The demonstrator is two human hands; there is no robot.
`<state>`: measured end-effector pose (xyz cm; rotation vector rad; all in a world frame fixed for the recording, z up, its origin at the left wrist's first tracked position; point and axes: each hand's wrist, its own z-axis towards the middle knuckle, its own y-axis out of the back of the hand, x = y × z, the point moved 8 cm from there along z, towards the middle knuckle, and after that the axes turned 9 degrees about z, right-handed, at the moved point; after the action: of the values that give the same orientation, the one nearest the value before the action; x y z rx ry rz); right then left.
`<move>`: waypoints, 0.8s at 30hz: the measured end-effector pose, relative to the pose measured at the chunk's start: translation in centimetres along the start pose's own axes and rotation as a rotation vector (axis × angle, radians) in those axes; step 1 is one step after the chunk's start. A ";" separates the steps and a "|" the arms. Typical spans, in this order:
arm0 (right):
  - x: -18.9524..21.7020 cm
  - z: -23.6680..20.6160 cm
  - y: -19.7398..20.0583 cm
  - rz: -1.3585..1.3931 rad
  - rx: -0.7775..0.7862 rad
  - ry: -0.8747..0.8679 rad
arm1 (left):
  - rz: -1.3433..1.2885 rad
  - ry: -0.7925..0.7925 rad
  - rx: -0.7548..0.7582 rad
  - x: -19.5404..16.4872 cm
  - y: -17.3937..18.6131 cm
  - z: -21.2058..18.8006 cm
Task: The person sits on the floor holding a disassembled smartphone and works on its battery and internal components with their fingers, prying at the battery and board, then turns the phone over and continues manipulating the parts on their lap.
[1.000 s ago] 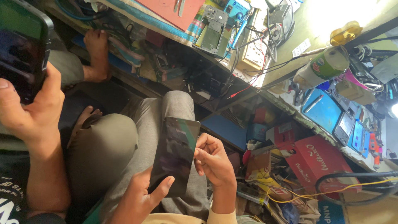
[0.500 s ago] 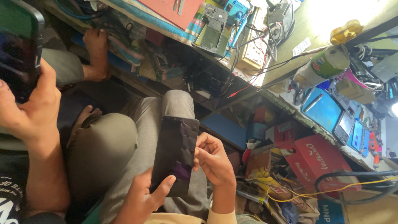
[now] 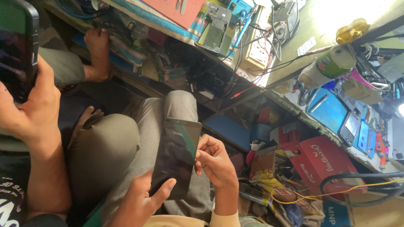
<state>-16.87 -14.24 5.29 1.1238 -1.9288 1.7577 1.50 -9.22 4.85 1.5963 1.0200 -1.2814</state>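
A person sits cross-legged, seen from above, holding a dark phone (image 3: 176, 157) with a black screen over their lap, just above a bent knee in grey trousers (image 3: 126, 147). The left hand (image 3: 141, 199) cradles the phone from below, its fingers (image 3: 164, 189) closed around the lower edge with the thumb lying across the glass. The right hand (image 3: 214, 162) sits against the phone's right edge, its fingers (image 3: 204, 147) curled and pinched against the side of the phone near the upper half. To the left of the phone, well apart from it, another person's hand (image 3: 27, 109) grips a second dark phone (image 3: 17, 46) upright; a bare foot (image 3: 97, 52) rests farther up from there. Above and to the right of the held phone runs a cluttered bench (image 3: 294, 46) carrying an opened phone frame (image 3: 214, 29), wires and a white roll with a green label (image 3: 328, 65). Right of the held phone, below the bench edge, lie a red cardboard box (image 3: 324, 162), a blue tray (image 3: 328, 109) and a loop of yellow wire (image 3: 336, 193) among loose scraps.
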 end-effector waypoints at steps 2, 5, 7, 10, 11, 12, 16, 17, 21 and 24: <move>0.0 0.0 0.0 0.012 0.011 0.007 | 0.009 0.009 0.003 0.1 0.0 0.0; -0.2 0.0 0.1 0.020 0.019 -0.004 | 0.005 0.017 0.011 0.3 -0.2 0.0; -0.2 0.0 0.3 0.019 0.008 -0.007 | -0.059 -0.025 0.001 0.1 -0.2 0.0; -0.1 -0.1 0.3 0.012 0.007 -0.009 | -0.125 0.011 0.014 0.4 -0.5 -0.2; -0.1 -0.2 0.3 0.010 0.011 -0.011 | -0.109 0.074 0.023 0.9 -0.7 -0.2; -0.1 -0.2 0.3 0.006 0.006 -0.010 | -0.092 0.137 0.033 1.4 -0.8 -0.3; 0.0 -0.1 0.2 0.000 -0.001 -0.012 | -0.076 0.066 0.024 0.7 -0.5 -0.3; 0.0 -0.1 0.2 0.002 0.000 -0.016 | -0.069 0.041 0.022 0.5 -0.4 -0.3; 0.0 -0.2 0.0 0.000 0.004 -0.024 | -0.008 0.052 0.042 0.5 -0.3 -0.3; 0.1 -0.1 -0.1 0.003 0.009 -0.012 | 0.001 0.011 0.029 0.0 -0.1 -0.3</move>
<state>-16.86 -14.14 5.49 1.1376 -1.9319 1.7670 1.46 -8.94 4.86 1.6265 1.0120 -1.2935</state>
